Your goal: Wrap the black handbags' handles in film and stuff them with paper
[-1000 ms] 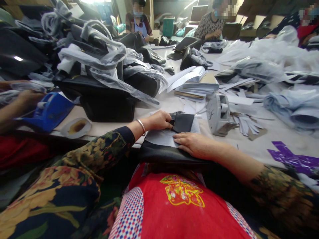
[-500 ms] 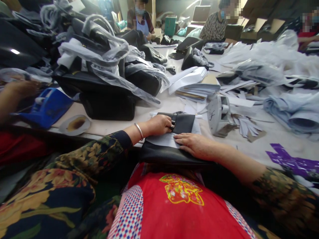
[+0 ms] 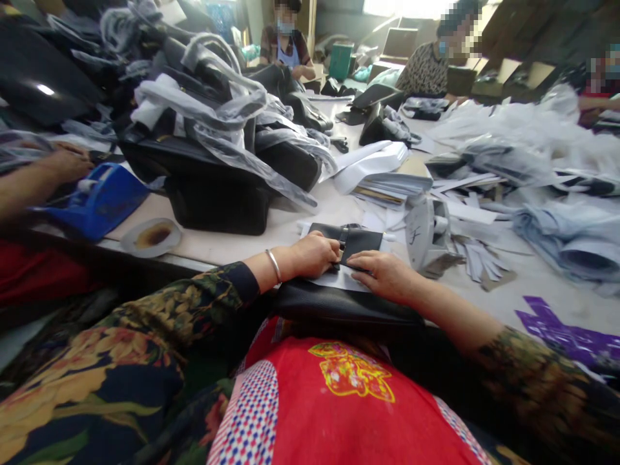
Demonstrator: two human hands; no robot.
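A black leather bag (image 3: 334, 302) lies at the table's front edge, just above my lap. Its flap (image 3: 363, 242) has a strap with a small metal fitting, and a pale sheet (image 3: 341, 279) lies between flap and body. My left hand (image 3: 317, 254) is closed around the strap end at the flap's lower edge; the fingers partly hide the fitting. My right hand (image 3: 385, 274) grips the flap's right lower edge, fingers on top and thumb below, beside the pale sheet.
Wrapped black bags (image 3: 217, 187) are heaped at left, near a blue tape dispenser (image 3: 99, 200) and a tape roll (image 3: 151, 237). A white dispenser (image 3: 426, 232) and paper stack (image 3: 392, 184) stand beyond my right hand. A co-worker's hand (image 3: 70, 161) is at far left; others sit opposite.
My right hand has moved from the pale sheet up to the flap's edge. My left hand stays at the strap and has shifted slightly. The view has moved a little.
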